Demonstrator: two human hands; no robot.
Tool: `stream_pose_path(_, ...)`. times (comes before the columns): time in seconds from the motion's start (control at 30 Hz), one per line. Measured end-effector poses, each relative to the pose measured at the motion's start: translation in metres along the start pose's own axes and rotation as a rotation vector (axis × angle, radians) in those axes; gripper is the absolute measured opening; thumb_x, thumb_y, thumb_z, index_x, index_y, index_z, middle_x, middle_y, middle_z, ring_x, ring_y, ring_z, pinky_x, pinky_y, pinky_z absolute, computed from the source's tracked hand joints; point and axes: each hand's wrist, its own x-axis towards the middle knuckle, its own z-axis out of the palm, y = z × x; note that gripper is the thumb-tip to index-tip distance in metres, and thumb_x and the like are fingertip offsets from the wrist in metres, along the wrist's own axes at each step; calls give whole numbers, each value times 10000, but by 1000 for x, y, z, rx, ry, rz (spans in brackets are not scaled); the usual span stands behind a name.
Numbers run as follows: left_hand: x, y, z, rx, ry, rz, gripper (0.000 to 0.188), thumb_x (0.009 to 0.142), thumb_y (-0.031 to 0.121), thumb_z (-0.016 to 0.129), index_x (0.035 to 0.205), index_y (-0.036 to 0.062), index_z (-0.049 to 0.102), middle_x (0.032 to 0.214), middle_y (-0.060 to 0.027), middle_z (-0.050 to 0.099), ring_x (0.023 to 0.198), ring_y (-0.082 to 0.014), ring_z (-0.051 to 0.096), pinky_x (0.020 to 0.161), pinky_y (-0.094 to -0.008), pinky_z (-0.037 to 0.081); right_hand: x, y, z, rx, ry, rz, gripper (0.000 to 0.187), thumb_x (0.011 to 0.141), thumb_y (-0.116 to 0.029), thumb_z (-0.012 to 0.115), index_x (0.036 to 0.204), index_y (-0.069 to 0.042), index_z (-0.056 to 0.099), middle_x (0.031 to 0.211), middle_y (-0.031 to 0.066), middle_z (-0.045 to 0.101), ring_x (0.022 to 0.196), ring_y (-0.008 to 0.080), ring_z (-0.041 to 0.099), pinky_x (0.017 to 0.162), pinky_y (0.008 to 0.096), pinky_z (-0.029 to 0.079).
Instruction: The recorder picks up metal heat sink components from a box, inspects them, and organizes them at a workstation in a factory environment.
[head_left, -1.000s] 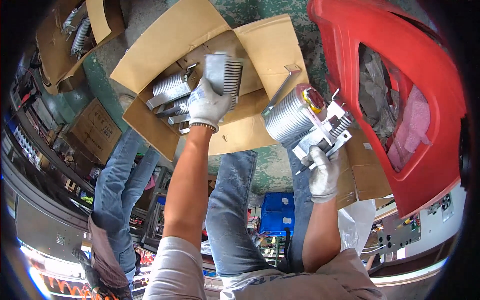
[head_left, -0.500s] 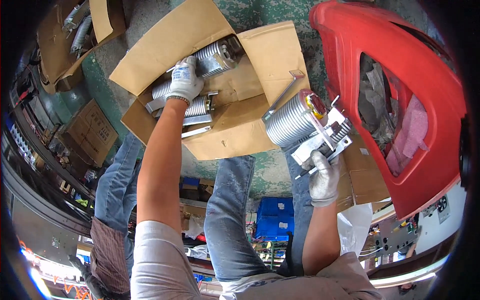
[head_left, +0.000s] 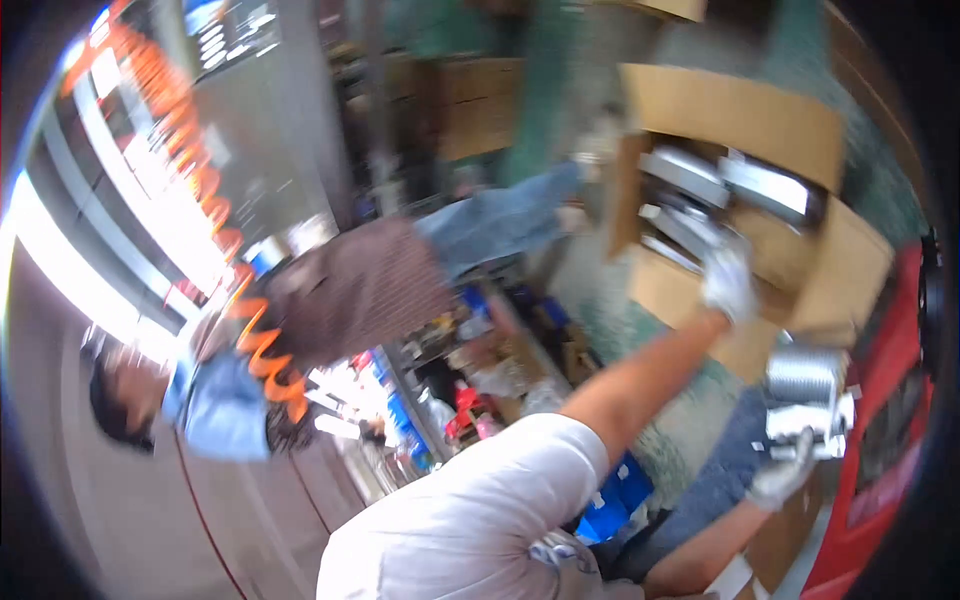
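Observation:
Both of my hands wear white work gloves, and the picture is smeared by motion. My left hand [head_left: 732,278] is at the near side of an open cardboard box [head_left: 735,105], close to the silver metal coil units [head_left: 685,228] lying in it. Blur hides its fingers and whether it touches one. Another coil unit [head_left: 770,190] lies toward the box's far right. My right hand [head_left: 785,475] grips the bracket end of a ribbed silver coil unit [head_left: 805,378], held outside the box at the lower right, above my leg.
A red moulded shell [head_left: 880,440] stands along the right edge. On the left is a co-worker in a brown apron [head_left: 365,290], near an orange coiled hose [head_left: 215,215]. A blue bin [head_left: 615,505] and shelves of mixed parts [head_left: 480,370] are close to my body.
The view has swung left, bringing the co-worker and orange hose into sight. My left hand has drawn back from the far coils toward the box's near side. My right hand still holds its coil unit.

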Motion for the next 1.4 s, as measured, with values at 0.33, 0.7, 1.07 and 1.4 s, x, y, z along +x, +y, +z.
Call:
stream_pose_path(0.33,-222,18,-81,-1155,-174,135,297,781,135,605,1053,18,581,976,-200,618,936,-379,605,798,-441,494,11,-3,-39,126,-134,29,467,935,-295,589,1298,-14,500,1181,110,568,991,186,569,846,338,471)
stream_pose_path(0.7,-307,36,-203,-1275,111,645,452,834,205,642,1223,3,531,1097,-215,595,1037,-368,582,901,-432,462,-129,-66,-32,-80,-518,-313,533,1018,-402,303,1282,29,475,1226,143,545,1121,244,546,981,392,431)
stream_pose_path(1.07,-332,-2,-188,-1568,-303,217,389,972,320,512,1242,49,583,1034,-185,660,993,-267,642,871,-376,487,-222,-89,-19,73,-351,-191,248,978,-208,474,1075,10,543,868,111,636,694,188,643,617,325,549)
stream_pose_path(1.4,-312,-74,-161,-1320,35,-35,445,879,434,617,970,1,673,814,-209,686,791,-319,683,708,-398,511,-206,-92,-57,-41,-246,-111,195,964,-235,520,877,-62,496,603,36,518,402,117,467,337,256,376)
